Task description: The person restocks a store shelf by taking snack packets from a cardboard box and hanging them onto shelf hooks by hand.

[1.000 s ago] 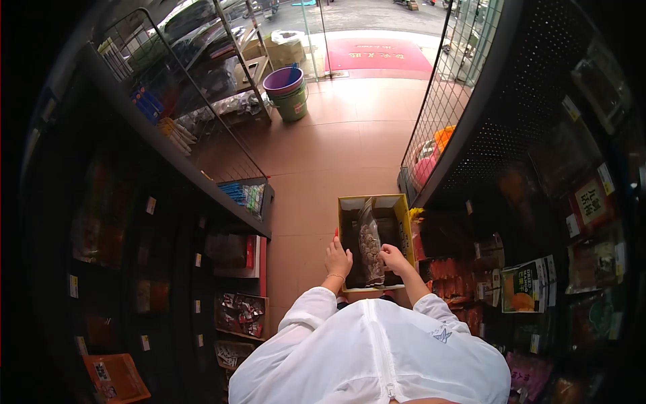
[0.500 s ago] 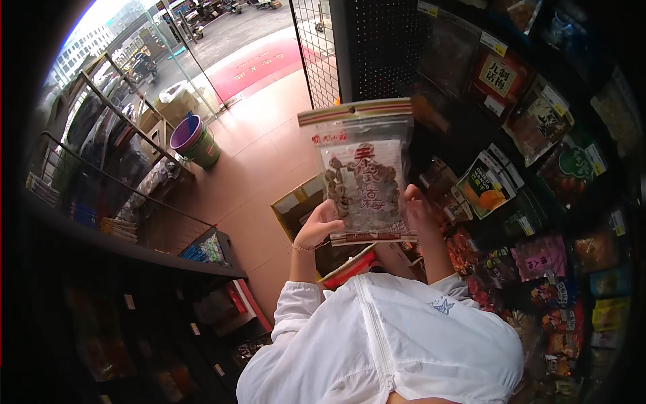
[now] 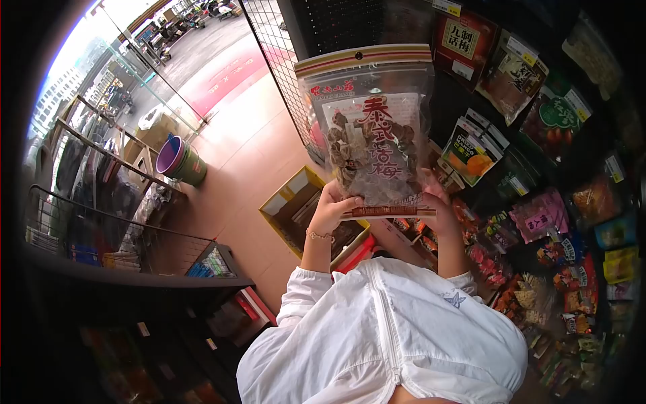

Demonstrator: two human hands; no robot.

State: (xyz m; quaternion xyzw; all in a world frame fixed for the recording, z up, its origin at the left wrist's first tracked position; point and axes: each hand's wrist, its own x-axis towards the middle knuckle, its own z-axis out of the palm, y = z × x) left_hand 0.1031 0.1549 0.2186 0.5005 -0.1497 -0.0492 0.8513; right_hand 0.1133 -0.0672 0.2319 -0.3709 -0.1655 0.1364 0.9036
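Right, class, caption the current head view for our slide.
Left hand and right hand hold a clear snack bag, with an open box below and dried mango packs to the right.

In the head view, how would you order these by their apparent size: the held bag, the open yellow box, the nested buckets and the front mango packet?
1. Held bag, helped by its nearness to the camera
2. Open yellow box, partly hidden
3. Nested buckets and front mango packet: too alike to rank

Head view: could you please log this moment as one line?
left hand: gripping snack bag | right hand: gripping snack bag | snack bag: upright, printed front showing | yellow-edged box: on floor
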